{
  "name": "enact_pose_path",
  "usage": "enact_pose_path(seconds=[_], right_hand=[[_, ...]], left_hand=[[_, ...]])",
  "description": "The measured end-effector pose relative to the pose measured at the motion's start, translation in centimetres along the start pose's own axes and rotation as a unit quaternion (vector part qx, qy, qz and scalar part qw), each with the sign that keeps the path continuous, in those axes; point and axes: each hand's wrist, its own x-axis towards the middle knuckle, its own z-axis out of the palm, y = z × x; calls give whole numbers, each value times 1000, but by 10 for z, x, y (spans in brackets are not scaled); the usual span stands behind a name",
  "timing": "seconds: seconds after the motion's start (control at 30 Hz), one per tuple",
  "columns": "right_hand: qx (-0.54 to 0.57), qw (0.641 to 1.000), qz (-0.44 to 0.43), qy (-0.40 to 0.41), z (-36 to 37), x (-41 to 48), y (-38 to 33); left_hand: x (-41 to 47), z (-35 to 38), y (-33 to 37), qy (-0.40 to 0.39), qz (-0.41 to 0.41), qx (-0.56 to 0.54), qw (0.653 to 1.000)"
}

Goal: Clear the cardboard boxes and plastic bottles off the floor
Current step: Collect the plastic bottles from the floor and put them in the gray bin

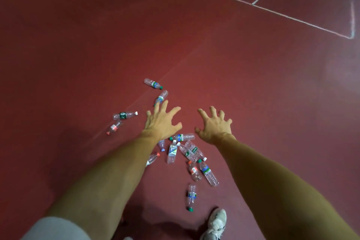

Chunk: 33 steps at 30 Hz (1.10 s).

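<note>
The left hand [161, 122] and right hand [213, 126] reach over bottles [172, 153] on a red floor [78, 45].
Both hands are empty, fingers spread wide apart. The bottles lie on their sides, scattered under and around them. Thin white lines [253, 5] cross the floor's far corner. A white shoe [217, 222] stands close by.

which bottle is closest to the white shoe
The lone bottle with the blue label and green cap, lying apart from the others, just up and left of the shoe.
</note>
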Motion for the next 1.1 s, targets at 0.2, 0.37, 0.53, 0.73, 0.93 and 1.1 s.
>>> enact_pose_path(seconds=[0.2,0.37,0.53,0.73,0.93,1.1], right_hand=[[-18,997,-76,-30,80,98,50],[-5,993,-85,-77,226,152,70],[6,989,-70,-130,384,191,87],[20,990,-34,-139,554,225,111],[50,988,-41,-138,658,257,135],[81,986,-37,-144,691,264,160]], left_hand=[[76,92,13,-4,-98,-40,994],[125,238,-6,-9,-129,-66,989],[162,398,-33,-46,-126,-71,988],[192,576,-49,-55,-96,-53,992],[212,695,-67,-71,-54,-22,996],[213,737,-61,-97,-26,-21,995]])
